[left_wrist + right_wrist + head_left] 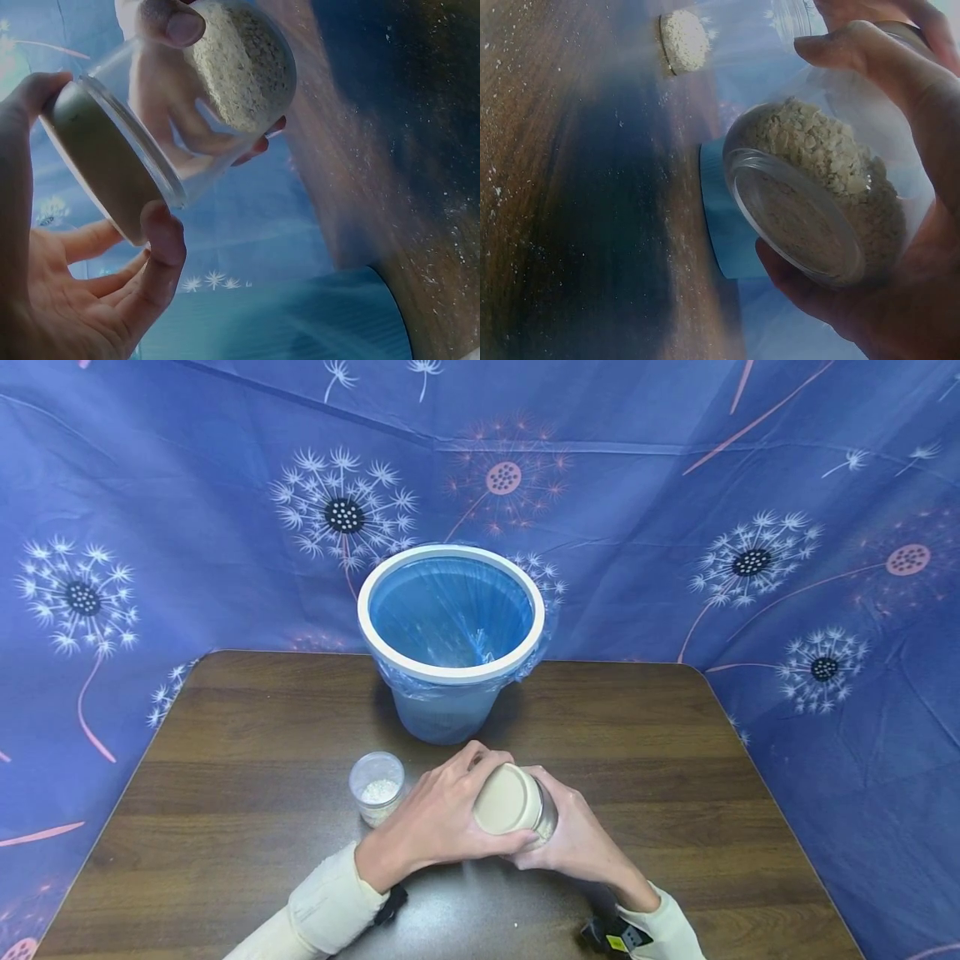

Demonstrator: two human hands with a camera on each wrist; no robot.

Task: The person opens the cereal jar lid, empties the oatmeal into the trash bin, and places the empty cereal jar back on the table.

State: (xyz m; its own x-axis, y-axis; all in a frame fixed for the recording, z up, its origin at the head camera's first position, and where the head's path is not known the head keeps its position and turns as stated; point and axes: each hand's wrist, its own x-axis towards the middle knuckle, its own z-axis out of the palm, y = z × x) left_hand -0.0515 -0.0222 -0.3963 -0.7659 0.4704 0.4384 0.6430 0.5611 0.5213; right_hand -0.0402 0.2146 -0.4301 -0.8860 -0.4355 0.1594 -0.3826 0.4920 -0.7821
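Note:
A clear jar (pixel 548 820) part-filled with pale flakes (pixel 810 142) is held tilted above the table. My right hand (pixel 573 839) grips its body, thumb on one side and fingers on the other. My left hand (pixel 442 810) holds the beige lid (pixel 504 800) by its edge. In the left wrist view the lid (pixel 101 161) is at the jar's mouth; whether it is seated there I cannot tell. To the left of my left hand stands a second clear jar (pixel 375 777), lidless, with whitish flakes (pixel 686 41) at its bottom.
A blue bin (pixel 444 714) with a white rim and a clear liner stands behind the hands, at the table's back. The wooden table (pixel 247 760) meets a blue dandelion-print cloth (pixel 615 527) behind and at the sides.

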